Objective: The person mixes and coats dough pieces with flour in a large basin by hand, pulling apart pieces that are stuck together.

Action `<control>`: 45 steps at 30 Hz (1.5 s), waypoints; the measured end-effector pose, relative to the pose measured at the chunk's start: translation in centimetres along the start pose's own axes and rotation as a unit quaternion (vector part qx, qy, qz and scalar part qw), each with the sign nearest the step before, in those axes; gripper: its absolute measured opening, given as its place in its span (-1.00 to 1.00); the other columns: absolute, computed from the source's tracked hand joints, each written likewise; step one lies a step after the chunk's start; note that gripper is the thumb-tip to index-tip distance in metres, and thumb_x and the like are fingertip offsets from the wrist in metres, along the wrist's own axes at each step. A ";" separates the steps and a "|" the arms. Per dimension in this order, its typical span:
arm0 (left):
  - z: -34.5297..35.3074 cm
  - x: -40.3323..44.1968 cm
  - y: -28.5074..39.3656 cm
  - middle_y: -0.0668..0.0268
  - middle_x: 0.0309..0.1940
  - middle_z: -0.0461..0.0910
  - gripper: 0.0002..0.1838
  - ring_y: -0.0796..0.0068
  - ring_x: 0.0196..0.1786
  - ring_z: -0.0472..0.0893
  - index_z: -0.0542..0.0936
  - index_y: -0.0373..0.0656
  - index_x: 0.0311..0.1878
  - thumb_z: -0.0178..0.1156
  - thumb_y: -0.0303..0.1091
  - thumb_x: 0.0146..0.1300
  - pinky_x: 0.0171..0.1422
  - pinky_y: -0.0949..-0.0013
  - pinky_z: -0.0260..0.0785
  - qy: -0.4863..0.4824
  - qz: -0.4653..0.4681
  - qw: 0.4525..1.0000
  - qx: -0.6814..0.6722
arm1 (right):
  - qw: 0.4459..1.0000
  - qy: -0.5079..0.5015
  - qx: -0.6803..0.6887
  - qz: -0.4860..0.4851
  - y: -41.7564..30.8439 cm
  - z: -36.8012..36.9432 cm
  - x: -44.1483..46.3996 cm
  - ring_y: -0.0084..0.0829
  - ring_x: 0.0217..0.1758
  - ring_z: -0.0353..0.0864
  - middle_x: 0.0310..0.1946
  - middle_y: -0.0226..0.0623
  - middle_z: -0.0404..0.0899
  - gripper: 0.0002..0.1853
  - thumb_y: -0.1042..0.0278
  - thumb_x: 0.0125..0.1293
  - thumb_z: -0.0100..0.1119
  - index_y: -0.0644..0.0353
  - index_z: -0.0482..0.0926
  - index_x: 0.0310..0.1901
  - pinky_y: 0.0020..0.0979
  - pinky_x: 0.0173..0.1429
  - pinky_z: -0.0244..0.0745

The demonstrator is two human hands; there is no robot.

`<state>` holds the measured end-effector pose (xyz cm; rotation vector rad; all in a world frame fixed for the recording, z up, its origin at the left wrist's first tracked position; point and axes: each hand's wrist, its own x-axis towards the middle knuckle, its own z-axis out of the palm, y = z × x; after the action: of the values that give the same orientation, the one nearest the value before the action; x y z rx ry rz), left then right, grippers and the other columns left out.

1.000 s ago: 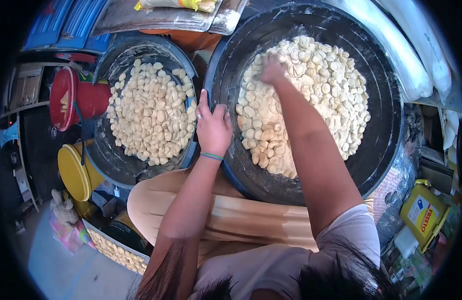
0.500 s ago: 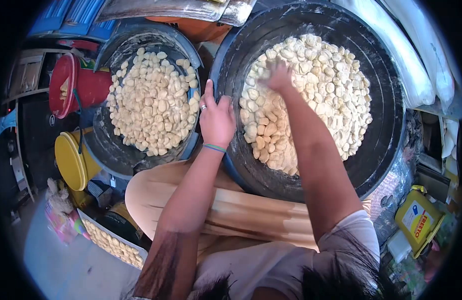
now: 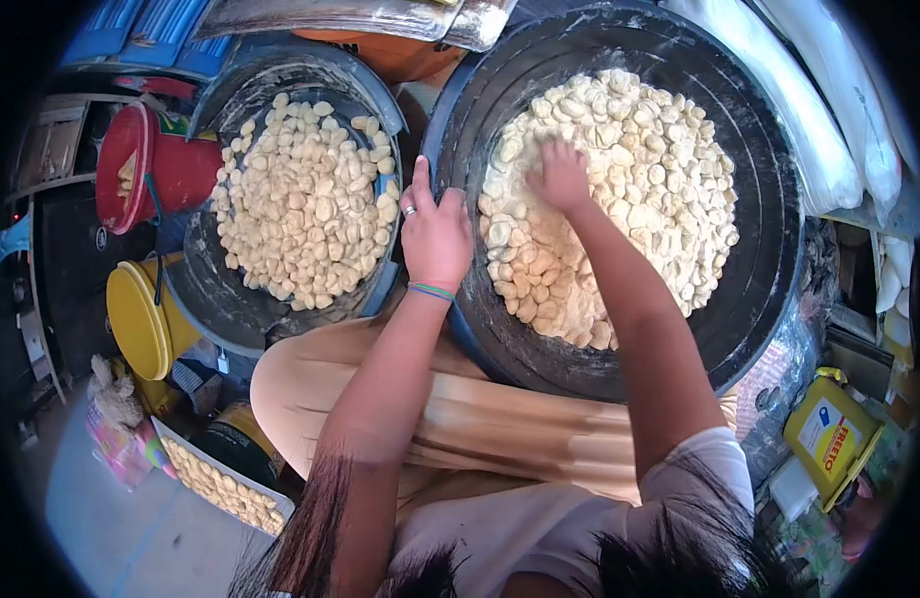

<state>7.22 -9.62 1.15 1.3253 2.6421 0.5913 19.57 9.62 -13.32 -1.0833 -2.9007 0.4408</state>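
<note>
A large black tub (image 3: 749, 199) holds a heap of pale, flour-dusted dough pieces (image 3: 669, 189). My right hand (image 3: 562, 177) lies on the left part of that heap, its fingers spread and a little smeared by motion, with no piece visibly held. My left hand (image 3: 435, 234), wearing a ring and a thin wristband, grips the tub's left rim; its index finger points up along the edge while the others curl over. Just left of it is a smaller dark basin (image 3: 213, 269) with more round dough pieces (image 3: 306, 204). Loose flour and yellower pieces show below my right hand.
At the left stand a red bucket (image 3: 131, 169) and a yellow bucket (image 3: 141, 319). A tray of small pieces (image 3: 221, 483) sits lower left. Long clear plastic bags (image 3: 779, 110) lie along the upper right, and a yellow container (image 3: 829, 439) stands lower right.
My right hand has shifted slightly right and downward over the heap, and the pieces near it lie differently. My left hand remains on the rim.
</note>
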 end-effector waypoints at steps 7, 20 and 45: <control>0.1 0.1 0.1 0.00 0.38 0.14 -0.83 -0.13 0.23 0.37 0.60 -0.12 -0.21 0.26 -0.44 0.09 0.17 0.07 0.42 -0.005 -0.013 1.000 0.018 | 0.997 -0.050 0.026 0.057 -4.8 5.4 3.0 -0.07 0.51 -0.05 0.39 -0.02 0.08 -0.27 -0.02 0.18 0.10 0.22 0.22 0.31 0.29 0.44 -0.24; 0.2 0.0 0.1 0.03 0.39 0.14 -0.83 -0.11 0.20 0.39 0.61 -0.10 -0.21 0.27 -0.44 0.09 0.11 0.08 0.47 0.003 -0.009 1.000 0.018 | 0.990 0.021 0.133 -0.030 -2.1 2.6 -1.8 -0.17 0.13 0.44 0.05 -0.12 0.44 -0.52 -0.01 0.08 0.24 0.05 0.53 0.00 -0.06 0.17 0.32; 0.6 -0.3 -0.4 0.04 0.35 0.22 -0.82 -0.08 0.33 0.27 0.64 -0.07 -0.20 0.29 -0.42 0.08 0.35 0.09 0.26 0.030 0.024 0.999 -0.003 | 0.631 -0.216 0.727 0.163 -5.7 -12.3 -7.6 -0.65 -0.49 0.43 -0.37 -0.34 0.56 -0.54 0.30 0.41 -0.03 0.09 0.33 0.33 -0.57 -0.40 0.37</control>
<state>7.25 -9.92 0.40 1.3938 2.6607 0.6557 23.08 3.82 0.69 -1.0280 -1.3174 2.5825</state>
